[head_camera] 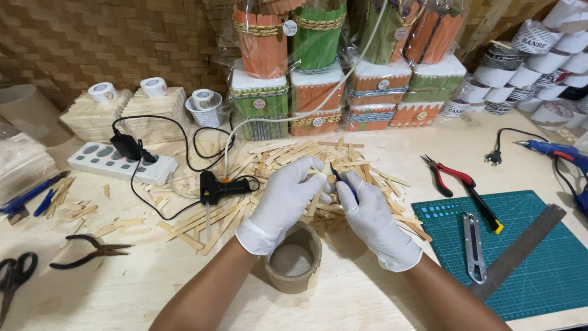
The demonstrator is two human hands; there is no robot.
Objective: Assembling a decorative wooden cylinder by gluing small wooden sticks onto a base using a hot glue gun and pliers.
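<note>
Both my hands wear white gloves and meet over a pile of wooden craft sticks [288,156]. My left hand [283,199] pinches a small wooden stick piece [314,202] between its fingers. My right hand [367,211] grips a small dark-handled cutter [340,179] whose tip points at that piece. Just below my hands stands a short cardboard tube [294,260], open end up, with a stick against its right side.
A black glue gun [217,187] lies left of my hands, corded to a white power strip [119,162]. Red-handled pliers [456,181], a green cutting mat [527,251], a metal ruler [520,248] and a folded knife [474,245] lie right. Black pliers [89,251] and scissors [15,273] lie left. Stick-covered boxes [318,92] stand behind.
</note>
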